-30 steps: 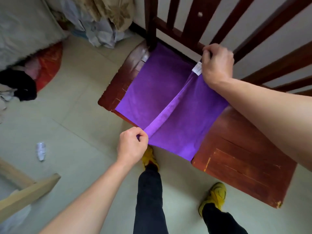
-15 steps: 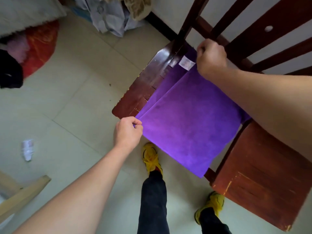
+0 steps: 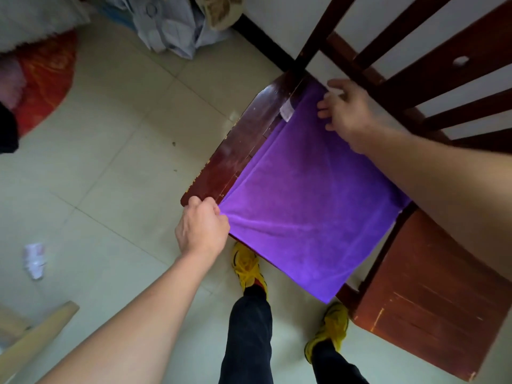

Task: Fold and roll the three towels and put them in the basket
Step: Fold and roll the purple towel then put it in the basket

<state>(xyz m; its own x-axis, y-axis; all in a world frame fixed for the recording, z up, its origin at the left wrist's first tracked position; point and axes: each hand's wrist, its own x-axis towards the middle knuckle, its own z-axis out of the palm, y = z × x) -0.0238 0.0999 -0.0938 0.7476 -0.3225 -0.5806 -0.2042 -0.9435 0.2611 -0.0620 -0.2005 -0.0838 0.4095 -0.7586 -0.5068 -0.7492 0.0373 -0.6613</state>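
Note:
A purple towel [image 3: 307, 198] lies folded in half on the dark red wooden chair seat [image 3: 235, 151], its near edge hanging over the seat's front. A white label [image 3: 286, 110] sticks out at the far left corner. My left hand [image 3: 202, 227] pinches the towel's near left corner at the seat's front edge. My right hand [image 3: 349, 112] is at the far corner by the chair back, its fingers loosened and resting on the cloth. No basket and no other towels are in view.
A second red wooden seat [image 3: 432, 309] adjoins on the right. The slatted chair back [image 3: 415, 67] rises behind. Clothes [image 3: 177, 26] are piled by the wall; a red bundle [image 3: 44, 79] and crumpled paper [image 3: 34, 259] lie on the tiled floor. My yellow shoes [image 3: 246, 266] stand below the seat.
Both hands carried the towel's right half over to the left, closing the fold. The right hand then loosened its grip at the far corner; the left hand still pinches the near corner.

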